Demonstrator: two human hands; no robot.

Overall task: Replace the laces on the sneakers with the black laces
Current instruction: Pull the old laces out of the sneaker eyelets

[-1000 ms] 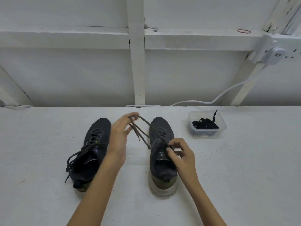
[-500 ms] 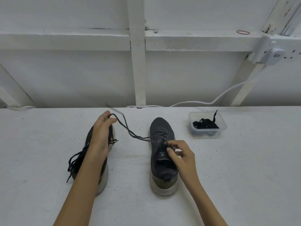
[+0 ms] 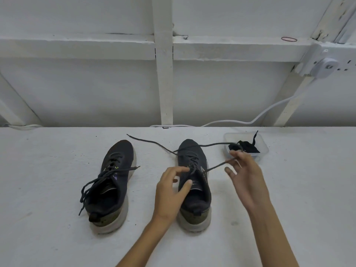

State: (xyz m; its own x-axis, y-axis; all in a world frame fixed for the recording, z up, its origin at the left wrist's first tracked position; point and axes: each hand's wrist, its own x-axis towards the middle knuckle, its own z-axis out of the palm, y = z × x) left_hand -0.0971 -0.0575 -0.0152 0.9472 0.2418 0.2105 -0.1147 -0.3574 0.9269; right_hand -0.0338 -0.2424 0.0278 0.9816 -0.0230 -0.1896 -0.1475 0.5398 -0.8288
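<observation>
Early — right sneaker (image 3: 200, 191) half unlaced, its lace (image 3: 217, 165) over the spread right hand (image 3: 246, 176), pinch unclear; left hand (image 3: 169, 193) half-open at the eyelets. Left sneaker (image 3: 113, 182) laced, black laces (image 3: 248, 148) in tub (image 3: 264, 149).

White-painted bench (image 3: 57, 237) backed by a wall frame, in which an upright post (image 3: 163, 74) is crossed by a horizontal rail (image 3: 77, 47). A red rubber band (image 3: 289, 39) is laid on the rail. A white cable (image 3: 269, 110) is led down from a plug (image 3: 325, 68) at the right. A clear plastic container (image 3: 264, 146) is set on the bench, back right.
</observation>
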